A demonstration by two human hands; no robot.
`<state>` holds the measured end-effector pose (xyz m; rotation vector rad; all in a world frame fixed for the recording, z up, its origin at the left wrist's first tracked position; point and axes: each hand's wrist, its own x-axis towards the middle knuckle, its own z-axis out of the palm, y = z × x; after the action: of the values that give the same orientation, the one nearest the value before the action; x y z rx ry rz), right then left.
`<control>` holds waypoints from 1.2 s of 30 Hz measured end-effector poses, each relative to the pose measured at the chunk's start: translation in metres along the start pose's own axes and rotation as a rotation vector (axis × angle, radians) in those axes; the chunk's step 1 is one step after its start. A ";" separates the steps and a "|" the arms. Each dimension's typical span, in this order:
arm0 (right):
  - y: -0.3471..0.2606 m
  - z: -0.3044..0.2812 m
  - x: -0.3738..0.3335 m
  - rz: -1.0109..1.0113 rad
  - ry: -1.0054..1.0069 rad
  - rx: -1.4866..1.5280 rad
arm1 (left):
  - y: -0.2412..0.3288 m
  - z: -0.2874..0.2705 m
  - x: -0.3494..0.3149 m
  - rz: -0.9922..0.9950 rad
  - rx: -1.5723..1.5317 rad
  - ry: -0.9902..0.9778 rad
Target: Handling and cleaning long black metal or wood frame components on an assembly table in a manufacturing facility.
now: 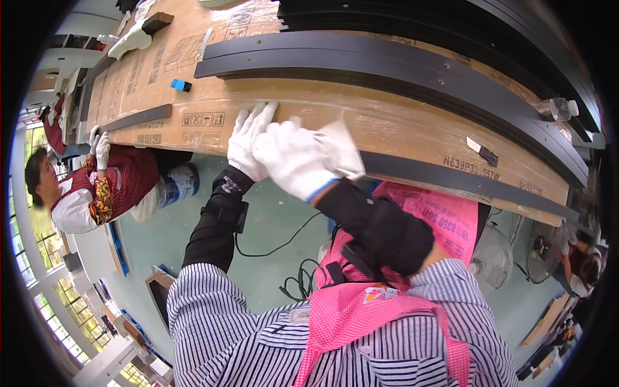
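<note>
Both my hands wear white knit gloves and meet at the near edge of a wrapped cardboard surface (303,92). My left hand (247,143) lies with its fingers stretched out on the cardboard edge. Partly over it, my right hand (290,158) is closed and smeared by motion. A white cloth (343,147) hangs from the right hand's side; the grip itself is partly hidden. To the right of the cloth, a long dark grey strip (464,184) runs along the near edge. Whether it continues beneath my hands cannot be seen.
Long dark boards (361,58) lie stacked across the far side. On the cardboard are a small blue block-shaped item (181,85), a utility knife (482,151), a plastic bottle (560,109) and a shorter dark strip (138,118). A gloved co-worker (106,187) is at the left.
</note>
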<state>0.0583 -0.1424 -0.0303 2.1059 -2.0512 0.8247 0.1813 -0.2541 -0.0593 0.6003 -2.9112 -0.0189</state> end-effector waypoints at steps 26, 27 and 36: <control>0.021 -0.037 -0.042 0.023 -0.104 0.056 | -0.023 -0.031 -0.021 0.076 -0.080 -0.099; 0.013 -0.035 -0.026 -0.036 -0.124 0.131 | -0.023 -0.030 -0.020 0.073 -0.080 -0.077; 0.020 -0.023 -0.019 -0.190 -0.081 0.281 | -0.025 -0.028 -0.018 0.092 -0.090 -0.048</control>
<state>0.0334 -0.1175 -0.0249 2.4713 -1.8221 1.0661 0.2123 -0.2690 -0.0357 0.4567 -2.9617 -0.1539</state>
